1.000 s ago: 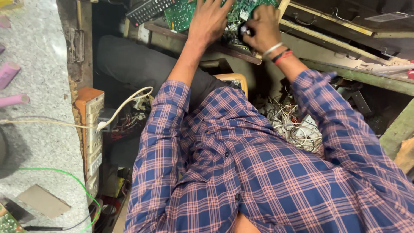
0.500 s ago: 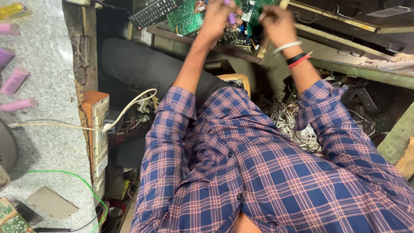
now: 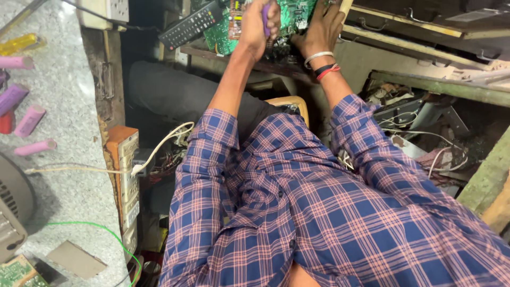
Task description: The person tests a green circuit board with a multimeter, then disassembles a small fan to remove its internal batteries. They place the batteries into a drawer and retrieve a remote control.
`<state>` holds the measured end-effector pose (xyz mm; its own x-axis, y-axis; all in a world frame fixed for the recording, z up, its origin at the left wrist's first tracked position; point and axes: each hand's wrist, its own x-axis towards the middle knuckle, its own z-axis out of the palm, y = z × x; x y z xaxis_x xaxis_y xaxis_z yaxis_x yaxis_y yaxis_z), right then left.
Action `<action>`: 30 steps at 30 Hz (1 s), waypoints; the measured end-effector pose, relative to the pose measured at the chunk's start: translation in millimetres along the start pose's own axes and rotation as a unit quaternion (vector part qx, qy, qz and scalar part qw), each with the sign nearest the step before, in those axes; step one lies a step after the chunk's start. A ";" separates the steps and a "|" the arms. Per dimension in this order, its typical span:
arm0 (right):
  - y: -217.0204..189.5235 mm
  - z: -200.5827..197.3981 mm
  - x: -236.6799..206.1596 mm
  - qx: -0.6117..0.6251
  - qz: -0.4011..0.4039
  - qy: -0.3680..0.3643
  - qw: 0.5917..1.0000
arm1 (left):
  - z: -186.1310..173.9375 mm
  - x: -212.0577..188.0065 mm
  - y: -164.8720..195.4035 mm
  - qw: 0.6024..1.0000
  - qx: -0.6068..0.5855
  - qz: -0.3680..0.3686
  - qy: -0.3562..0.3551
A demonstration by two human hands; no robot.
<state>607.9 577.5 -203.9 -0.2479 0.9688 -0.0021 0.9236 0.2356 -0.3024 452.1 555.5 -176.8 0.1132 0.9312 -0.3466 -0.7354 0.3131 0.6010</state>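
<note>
left hand (image 3: 258, 25) up at the top of the view, fingers curled tight into a fist around a slim purple-handled tool (image 3: 265, 18), handle upright and only partly showing between the knuckles. right hand (image 3: 322, 33) just beside it, palm spread flat with fingers apart, pressed against the green printed circuit board (image 3: 289, 11) – fingertips cut off by the top edge, so cannot tell how they end. white, black and red bands on that wrist. board lying on a rusty brown metal shelf (image 3: 223, 56), tool tip hidden against it. long black remote control with rows of small buttons (image 3: 192, 25) tilted on the same shelf, just left of the board, apart from both hands.

both forearms stretched forward out of rolled sleeves of a blue and pink checked cotton shirt (image 3: 319, 212), filling the lower half of the view.

to the left, a speckled grey stone worktop (image 3: 69, 127) – on it several pink cylindrical battery cells (image 3: 34, 147) and a yellow one at the far corner. orange-edged white switch and socket strip (image 3: 126, 175) fixed to the worktop's side, with a cream cable plugged in. thin green wire (image 3: 101, 231) looping near the bottom left. tangle of white wires and scrap parts (image 3: 419, 143) under the bench on the right, well apart from the hands.
</note>
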 end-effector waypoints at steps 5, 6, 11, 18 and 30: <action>14.5 -3.1 10.9 0.093 0.037 -0.023 0.995 | -0.7 11.4 5.1 0.993 -0.081 0.006 -0.091; 13.0 -2.4 9.9 0.127 0.037 -0.024 0.991 | 0.9 11.7 7.6 0.991 -0.091 0.004 -0.093; -9.7 12.5 -16.5 0.395 0.065 -0.104 0.911 | 2.1 22.8 7.0 0.985 -0.106 0.028 -0.132; -16.8 34.4 -30.9 0.373 0.007 -0.019 0.928 | -4.1 39.9 -13.8 0.784 0.553 0.282 0.018; 32.9 27.9 -7.1 0.208 -0.033 -0.053 0.976 | 12.9 36.6 -20.9 0.549 0.781 0.257 0.151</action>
<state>631.9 576.2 -240.4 -0.3519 0.9340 -0.0625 0.7116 0.2235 -0.6661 480.2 585.5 -192.8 -0.1300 0.9718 0.1970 0.8784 0.0207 0.4775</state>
